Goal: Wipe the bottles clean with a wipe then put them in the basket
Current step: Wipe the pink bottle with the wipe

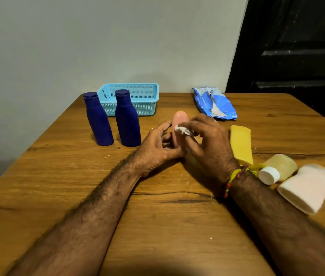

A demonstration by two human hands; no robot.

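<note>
A pink bottle stands upright at the middle of the wooden table. My left hand grips its lower part. My right hand pinches a crumpled white wipe and presses it against the bottle's side. Two dark blue bottles stand upright to the left. Behind them sits the light blue basket; nothing shows inside it. On the right lie a yellow bottle, a pale yellow bottle with a white cap and a whitish pink bottle.
A blue and white wipe packet lies at the back of the table, right of the basket. A grey wall runs close behind the table, and a dark door stands at the far right. Small crumbs dot the wood.
</note>
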